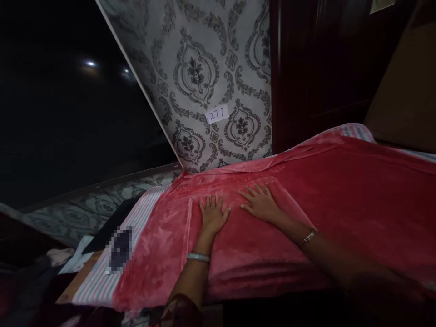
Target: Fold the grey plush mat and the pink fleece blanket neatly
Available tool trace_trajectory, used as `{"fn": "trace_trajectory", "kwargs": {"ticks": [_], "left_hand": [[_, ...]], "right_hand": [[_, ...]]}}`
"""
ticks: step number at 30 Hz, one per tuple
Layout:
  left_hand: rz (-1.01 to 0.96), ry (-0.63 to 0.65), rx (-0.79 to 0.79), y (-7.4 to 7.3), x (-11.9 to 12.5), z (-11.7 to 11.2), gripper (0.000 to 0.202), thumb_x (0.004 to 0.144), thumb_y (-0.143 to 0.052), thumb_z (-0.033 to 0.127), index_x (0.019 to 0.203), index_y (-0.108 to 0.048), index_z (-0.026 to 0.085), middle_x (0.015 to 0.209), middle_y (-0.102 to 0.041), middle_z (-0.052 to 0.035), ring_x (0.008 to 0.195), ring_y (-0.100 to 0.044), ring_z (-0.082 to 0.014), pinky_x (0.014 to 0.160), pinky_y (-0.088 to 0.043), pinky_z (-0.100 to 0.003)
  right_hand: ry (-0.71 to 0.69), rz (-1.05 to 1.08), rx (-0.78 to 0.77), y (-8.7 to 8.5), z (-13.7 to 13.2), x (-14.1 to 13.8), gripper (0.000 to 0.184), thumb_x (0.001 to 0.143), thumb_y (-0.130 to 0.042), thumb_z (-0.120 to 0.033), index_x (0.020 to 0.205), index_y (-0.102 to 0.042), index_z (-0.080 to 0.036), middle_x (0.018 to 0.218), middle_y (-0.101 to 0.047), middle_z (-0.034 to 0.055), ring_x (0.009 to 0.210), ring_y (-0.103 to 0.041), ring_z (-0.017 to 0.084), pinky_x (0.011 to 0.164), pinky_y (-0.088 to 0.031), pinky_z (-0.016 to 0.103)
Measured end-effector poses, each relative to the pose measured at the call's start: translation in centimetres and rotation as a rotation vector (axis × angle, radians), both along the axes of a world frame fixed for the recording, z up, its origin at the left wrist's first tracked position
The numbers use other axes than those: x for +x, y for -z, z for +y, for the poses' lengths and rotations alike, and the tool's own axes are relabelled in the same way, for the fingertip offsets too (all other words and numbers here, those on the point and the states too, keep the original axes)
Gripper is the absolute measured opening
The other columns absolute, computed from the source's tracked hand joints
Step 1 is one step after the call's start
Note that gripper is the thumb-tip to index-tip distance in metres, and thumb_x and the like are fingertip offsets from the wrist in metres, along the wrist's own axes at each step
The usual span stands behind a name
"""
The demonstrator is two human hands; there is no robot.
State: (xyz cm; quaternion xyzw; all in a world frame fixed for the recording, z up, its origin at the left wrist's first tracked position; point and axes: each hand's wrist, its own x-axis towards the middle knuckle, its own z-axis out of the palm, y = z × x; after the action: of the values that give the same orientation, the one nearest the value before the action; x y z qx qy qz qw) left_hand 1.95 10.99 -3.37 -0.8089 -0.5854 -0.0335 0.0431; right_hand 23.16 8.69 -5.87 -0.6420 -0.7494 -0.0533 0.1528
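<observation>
A plush red blanket (340, 195) covers the bed, folded into a thick layered stack near me. My left hand (213, 215) lies flat on top of the fold, fingers spread, a pale bangle on the wrist. My right hand (260, 202) rests flat just beside it, fingers stretched out toward the wall, a thin bracelet on the wrist. Neither hand holds anything; both palms press on the blanket's upper layer.
A striped sheet (102, 277) shows under the blanket at the left edge. Patterned grey wallpaper (204, 68) with a paper tag "277" (217, 114) stands behind the bed. Dark wooden furniture (316, 68) rises at the right. The left side is dark.
</observation>
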Motion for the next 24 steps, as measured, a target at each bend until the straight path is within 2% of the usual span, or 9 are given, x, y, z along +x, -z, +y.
{"fn": "trace_trajectory", "kwargs": {"ticks": [6, 11, 16, 18, 21, 24], "left_hand": [[-0.009, -0.017, -0.017, 0.1, -0.2, 0.2, 0.068, 0.096, -0.031, 0.064, 0.155, -0.038, 0.031, 0.165, -0.031, -0.011, 0.153, -0.023, -0.036, 0.121, -0.017, -0.065], [-0.025, -0.021, -0.024, -0.2, -0.1, -0.2, 0.069, 0.096, -0.031, 0.064, 0.156, -0.035, 0.03, 0.166, -0.028, -0.0117, 0.153, -0.021, -0.0358, 0.121, -0.014, -0.065], [-0.014, -0.025, -0.099, -2.0, -0.4, 0.1, 0.069, 0.096, -0.031, 0.063, 0.157, -0.032, 0.031, 0.167, -0.025, -0.0096, 0.154, -0.019, -0.0334, 0.122, -0.013, -0.064], [-0.004, -0.063, -0.1, -3.3, -0.9, 0.6, 0.067, 0.097, -0.028, 0.062, 0.156, -0.034, 0.031, 0.165, -0.031, -0.0097, 0.153, -0.023, -0.0335, 0.121, -0.012, -0.066], [0.002, -0.193, -0.069, -4.5, -1.8, 1.5, 0.069, 0.097, -0.026, 0.062, 0.155, -0.038, 0.026, 0.162, -0.036, -0.0138, 0.151, -0.027, -0.0374, 0.12, -0.013, -0.068], [-0.011, -0.266, -0.077, -4.1, -2.4, 2.1, 0.07, 0.096, -0.026, 0.061, 0.154, -0.039, 0.025, 0.162, -0.035, -0.0146, 0.15, -0.027, -0.0396, 0.118, -0.025, -0.066]], "right_hand": [[-0.003, 0.012, -0.023, -0.3, 0.0, -0.1, 0.062, 0.098, -0.039, -0.061, 0.153, -0.045, -0.033, 0.155, -0.046, 0.0112, 0.143, -0.037, 0.04, 0.114, -0.021, 0.066], [0.001, 0.03, -0.043, -0.3, 0.0, -0.2, 0.062, 0.098, -0.04, -0.06, 0.154, -0.043, -0.032, 0.159, -0.041, 0.0109, 0.145, -0.033, 0.04, 0.115, -0.019, 0.066], [0.004, 0.064, -0.107, -1.6, 0.5, 0.5, 0.063, 0.098, -0.039, -0.061, 0.154, -0.043, -0.033, 0.161, -0.037, 0.0099, 0.148, -0.028, 0.037, 0.117, -0.018, 0.065], [0.061, 0.067, -0.118, -2.6, 0.9, 1.2, 0.063, 0.098, -0.037, -0.061, 0.153, -0.045, -0.031, 0.16, -0.039, 0.0109, 0.147, -0.03, 0.037, 0.117, -0.017, 0.064], [0.184, 0.069, -0.139, -3.8, 1.7, 2.4, 0.065, 0.099, -0.032, -0.062, 0.152, -0.046, -0.028, 0.158, -0.041, 0.0128, 0.145, -0.034, 0.037, 0.116, -0.017, 0.062], [0.235, 0.065, -0.165, -3.7, 2.0, 3.2, 0.063, 0.099, -0.031, -0.061, 0.151, -0.048, -0.029, 0.156, -0.045, 0.0118, 0.142, -0.037, 0.037, 0.114, -0.022, 0.06]]}}
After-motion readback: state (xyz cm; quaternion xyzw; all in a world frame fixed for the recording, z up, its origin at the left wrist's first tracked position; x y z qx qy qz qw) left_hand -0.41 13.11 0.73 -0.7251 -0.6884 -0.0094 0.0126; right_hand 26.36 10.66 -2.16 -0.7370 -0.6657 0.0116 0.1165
